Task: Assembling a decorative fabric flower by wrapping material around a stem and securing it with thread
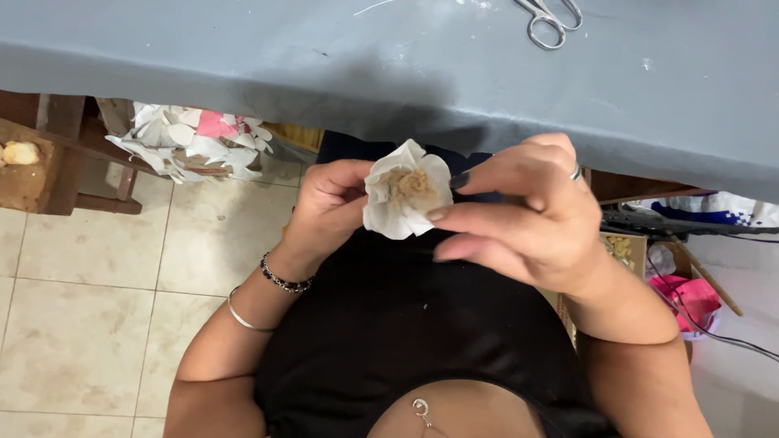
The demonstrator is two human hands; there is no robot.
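- Head view: white paper flower [407, 191] held just below the grey table [389, 73] edge.
- Left hand [329, 207] grips the flower from behind.
- Right hand [527, 215] pinches its petals, fingertips closed on paper.
- Scissors [552, 20] lie on the table top, well apart.
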